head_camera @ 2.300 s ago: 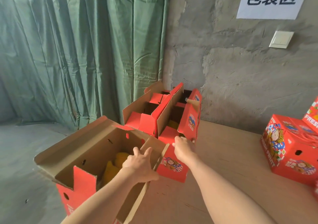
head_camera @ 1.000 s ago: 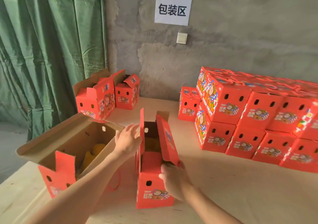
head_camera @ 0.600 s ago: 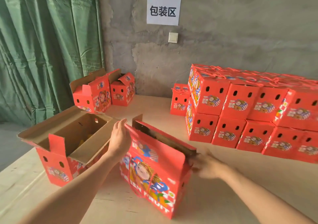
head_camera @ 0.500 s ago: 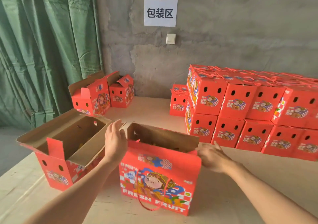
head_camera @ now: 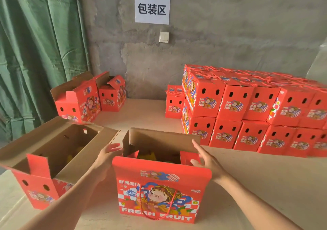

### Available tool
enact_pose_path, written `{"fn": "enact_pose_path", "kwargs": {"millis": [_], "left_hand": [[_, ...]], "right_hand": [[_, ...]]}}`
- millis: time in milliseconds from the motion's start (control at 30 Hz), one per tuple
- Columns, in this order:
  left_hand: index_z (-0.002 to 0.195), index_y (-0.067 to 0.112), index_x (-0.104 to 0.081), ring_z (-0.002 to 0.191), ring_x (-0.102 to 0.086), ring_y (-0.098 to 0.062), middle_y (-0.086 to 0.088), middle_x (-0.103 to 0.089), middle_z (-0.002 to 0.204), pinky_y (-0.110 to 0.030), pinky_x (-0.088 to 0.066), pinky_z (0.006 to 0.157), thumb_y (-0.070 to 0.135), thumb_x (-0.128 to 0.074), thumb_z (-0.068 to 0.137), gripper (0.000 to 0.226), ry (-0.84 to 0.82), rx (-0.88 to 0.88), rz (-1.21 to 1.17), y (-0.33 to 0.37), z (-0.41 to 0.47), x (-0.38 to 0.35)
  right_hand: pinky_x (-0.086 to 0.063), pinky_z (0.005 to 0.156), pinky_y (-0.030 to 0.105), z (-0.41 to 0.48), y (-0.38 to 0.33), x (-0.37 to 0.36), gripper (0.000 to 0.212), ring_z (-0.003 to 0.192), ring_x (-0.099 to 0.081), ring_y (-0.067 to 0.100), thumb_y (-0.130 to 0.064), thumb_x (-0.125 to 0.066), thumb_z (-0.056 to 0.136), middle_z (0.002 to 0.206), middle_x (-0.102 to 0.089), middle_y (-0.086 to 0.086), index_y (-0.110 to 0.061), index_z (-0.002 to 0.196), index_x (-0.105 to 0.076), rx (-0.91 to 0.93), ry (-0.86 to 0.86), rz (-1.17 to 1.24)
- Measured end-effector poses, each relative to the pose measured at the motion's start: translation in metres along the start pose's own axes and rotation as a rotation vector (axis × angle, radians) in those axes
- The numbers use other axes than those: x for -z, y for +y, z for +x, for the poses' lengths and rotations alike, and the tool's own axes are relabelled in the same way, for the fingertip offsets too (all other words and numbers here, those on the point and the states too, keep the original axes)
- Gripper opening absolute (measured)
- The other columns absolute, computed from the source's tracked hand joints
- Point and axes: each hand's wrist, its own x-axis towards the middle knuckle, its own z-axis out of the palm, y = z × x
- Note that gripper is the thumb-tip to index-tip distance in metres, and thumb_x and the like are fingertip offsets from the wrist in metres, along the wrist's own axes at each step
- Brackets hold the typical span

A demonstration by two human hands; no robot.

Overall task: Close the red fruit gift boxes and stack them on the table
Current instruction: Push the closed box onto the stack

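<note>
Fingers (head_camera: 113,147) of left hand (head_camera: 107,156) and right hand (head_camera: 206,160), straight and empty, flanked the red printed cardboard gift box (head_camera: 159,191), likely stiff, fruit-heavy, best gripped at its ends.

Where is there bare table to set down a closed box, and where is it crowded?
Free: the near-right table, between the front open box and the closed stack; and the back centre, between the two rear open boxes and the lone closed box. Crowded: the gap between the left open box and the front one.
</note>
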Motion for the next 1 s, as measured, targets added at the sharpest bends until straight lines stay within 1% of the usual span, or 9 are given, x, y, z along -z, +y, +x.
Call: {"fn": "enact_pose_path", "kwargs": {"millis": [200, 267, 333, 500, 667, 767, 867, 933, 1000], "left_hand": [[0.117, 0.023, -0.057, 0.106, -0.06, -0.015, -0.005, -0.053, 0.134, -0.031, -0.05, 0.087, 0.019, -0.047, 0.098, 0.022, -0.243, -0.084, 0.091, -0.007, -0.001, -0.009], [0.124, 0.024, -0.059, 0.119, -0.046, -0.007, 0.013, -0.029, 0.146, -0.018, -0.045, 0.091, 0.026, -0.038, 0.101, 0.031, -0.355, -0.105, 0.2, -0.012, -0.002, -0.014], [0.13, 0.016, -0.055, 0.12, -0.041, -0.003, 0.019, -0.012, 0.147, -0.009, -0.047, 0.08, 0.02, -0.035, 0.102, 0.035, -0.368, -0.098, 0.196, -0.02, 0.002, -0.017], [0.139, 0.008, -0.042, 0.141, -0.023, -0.018, 0.001, 0.003, 0.159, -0.022, -0.048, 0.092, 0.002, -0.039, 0.1, 0.04, -0.34, -0.194, 0.318, -0.033, 0.016, -0.025], [0.139, 0.009, -0.043, 0.135, -0.026, -0.011, -0.001, -0.004, 0.158, -0.006, -0.043, 0.08, 0.0, -0.041, 0.099, 0.041, -0.279, -0.308, 0.396, -0.041, 0.027, -0.042], [0.138, 0.006, -0.045, 0.139, -0.027, -0.017, -0.003, -0.009, 0.158, -0.012, -0.04, 0.088, -0.002, -0.041, 0.098, 0.041, -0.253, -0.321, 0.44, -0.039, 0.035, -0.049], [0.136, 0.004, -0.047, 0.133, -0.026, -0.009, -0.003, -0.013, 0.157, -0.001, -0.038, 0.082, -0.004, -0.041, 0.097, 0.04, -0.255, -0.327, 0.46, -0.04, 0.039, -0.05], [0.136, 0.004, -0.048, 0.134, -0.026, -0.009, 0.001, -0.014, 0.157, -0.009, -0.043, 0.09, 0.0, -0.04, 0.099, 0.038, -0.296, -0.328, 0.461, -0.045, 0.038, -0.045], [0.136, 0.005, -0.048, 0.141, -0.025, -0.015, 0.006, -0.014, 0.156, -0.034, -0.04, 0.108, 0.004, -0.039, 0.1, 0.037, -0.353, -0.315, 0.469, -0.048, 0.037, -0.04]], "right_hand": [[-0.008, 0.114, 0.023, 0.037, -0.003, -0.011, 0.053, 0.146, -0.003, 0.011, -0.03, -0.035, 0.103, 0.16, 0.0, 0.002, -0.017, 0.151, -0.017, -0.203, -0.111, -0.264], [-0.009, 0.116, 0.028, 0.041, 0.0, -0.015, 0.049, 0.146, -0.006, 0.012, -0.036, -0.033, 0.102, 0.16, -0.005, -0.001, -0.018, 0.148, -0.029, -0.243, -0.099, -0.202], [-0.011, 0.117, 0.03, 0.042, 0.004, -0.019, 0.047, 0.146, -0.008, 0.012, -0.038, -0.034, 0.102, 0.159, -0.009, -0.004, -0.02, 0.145, -0.035, -0.239, -0.064, -0.131], [-0.01, 0.115, 0.028, 0.052, 0.013, -0.026, 0.039, 0.145, -0.013, 0.012, -0.02, -0.038, 0.102, 0.157, -0.02, 0.0, -0.013, 0.14, -0.043, -0.193, 0.048, 0.074], [-0.018, 0.112, 0.026, 0.064, 0.022, -0.016, 0.034, 0.142, -0.024, 0.016, -0.001, -0.039, 0.099, 0.153, -0.031, 0.004, -0.004, 0.129, -0.055, -0.172, 0.158, 0.203], [-0.026, 0.108, 0.027, 0.066, 0.025, -0.01, 0.031, 0.137, -0.034, 0.019, 0.006, -0.047, 0.09, 0.147, -0.041, 0.005, -0.004, 0.114, -0.064, -0.164, 0.246, 0.116], [-0.03, 0.098, 0.019, 0.058, 0.025, -0.007, 0.022, 0.125, -0.046, 0.02, 0.006, -0.059, 0.081, 0.126, -0.054, 0.007, -0.005, 0.098, -0.067, -0.055, 0.299, -0.109], [-0.032, 0.09, 0.017, 0.048, 0.027, -0.006, 0.012, 0.114, -0.052, 0.02, 0.004, -0.066, 0.079, 0.11, -0.057, 0.005, -0.005, 0.088, -0.066, 0.032, 0.292, -0.172], [-0.038, 0.09, 0.022, 0.036, 0.029, 0.0, 0.003, 0.111, -0.056, 0.018, -0.002, -0.067, 0.083, 0.11, -0.063, 0.005, -0.005, 0.081, -0.068, 0.063, 0.289, -0.19]]}}
